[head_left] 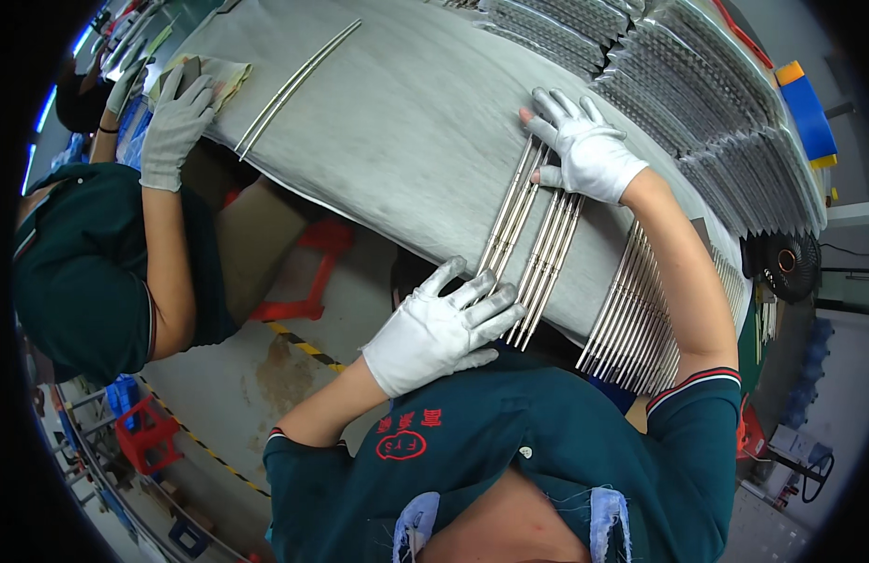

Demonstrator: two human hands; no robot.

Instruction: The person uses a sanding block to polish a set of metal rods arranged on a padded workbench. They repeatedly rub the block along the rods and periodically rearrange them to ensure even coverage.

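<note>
**Both gloved hands pressing flat on a row of metal rods**

Left hand [445, 324], white glove, is lying open with fingers spread over the near ends of the metal rods [533, 239]; not clamped, just pressing down. Right hand [584, 145], also white-gloved, is resting open on the far ends of the same rods, fingers splayed. The rods are lying side by side on the grey padded table [397, 141], near its front edge. A second batch of rods [631, 314] is sitting just to the right, fanned along the edge. Stacked trays of parts [697, 103] are lining the far side. At left, a co-worker's grey-gloved hand [176, 117] is resting on a cloth [223, 75], beside a pair of long rods [298, 86]
</note>
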